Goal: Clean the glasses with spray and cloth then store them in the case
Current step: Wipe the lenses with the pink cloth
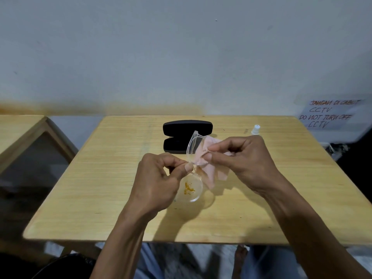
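Clear-framed glasses (192, 150) are held upright over the middle of the wooden table (100, 178). My left hand (161, 182) pinches them at the bridge. The lower lens (190, 188) carries an orange smear. My right hand (241, 158) presses a pink cloth (211, 172) around the upper lens, thumb and fingers on either side. The black glasses case (187, 135) lies open behind the hands. A small white spray bottle (256, 129) stands at the back right, partly hidden by my right hand.
A second wooden table (20, 135) stands to the left with a gap between. A handwritten paper sign (330, 114) hangs on the wall at the right. The wall runs directly behind the table's far edge.
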Available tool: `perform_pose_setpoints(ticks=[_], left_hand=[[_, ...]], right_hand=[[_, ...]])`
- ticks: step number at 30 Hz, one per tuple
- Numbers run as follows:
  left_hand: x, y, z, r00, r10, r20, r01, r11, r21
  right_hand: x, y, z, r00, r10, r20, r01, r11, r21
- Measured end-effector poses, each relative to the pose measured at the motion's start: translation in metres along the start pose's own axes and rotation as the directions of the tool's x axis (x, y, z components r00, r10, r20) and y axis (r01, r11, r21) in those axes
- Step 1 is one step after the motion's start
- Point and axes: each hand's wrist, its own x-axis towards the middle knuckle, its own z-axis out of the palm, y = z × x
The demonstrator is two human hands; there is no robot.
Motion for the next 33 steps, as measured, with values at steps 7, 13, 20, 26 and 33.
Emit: perform_pose_setpoints(ticks=[7, 13, 20, 26, 33], left_hand=[[-0.002, 0.003, 0.003, 0.998, 0.022, 0.056, -0.026, 0.997, 0.069], [-0.005, 0.006, 0.007, 0.999, 0.009, 0.031, -0.011, 0.999, 0.046], [-0.004, 0.001, 0.004, 1.0, -0.019, 0.011, 0.019, 1.0, 0.004], [-0.004, 0.002, 0.002, 0.999, -0.015, 0.04, 0.016, 1.0, -0.001], [0.004, -0.005, 0.0, 0.991, -0.119, -0.061, 0.103, 0.969, -0.224]], right_hand=[[0.006, -0.004, 0.013, 0.993, 0.009, -0.116, 0.003, 0.995, 0.098], [0.006, 0.0, 0.025, 1.0, -0.006, -0.028, 0.007, 0.999, 0.054], [0.0, 0.003, 0.002, 0.999, -0.024, 0.045, 0.027, 0.997, -0.076], [-0.001, 0.011, -0.002, 0.994, -0.051, -0.097, 0.05, 0.999, -0.016], [0.0, 0.019, -0.004, 0.982, 0.074, -0.173, -0.034, 0.973, 0.229]])
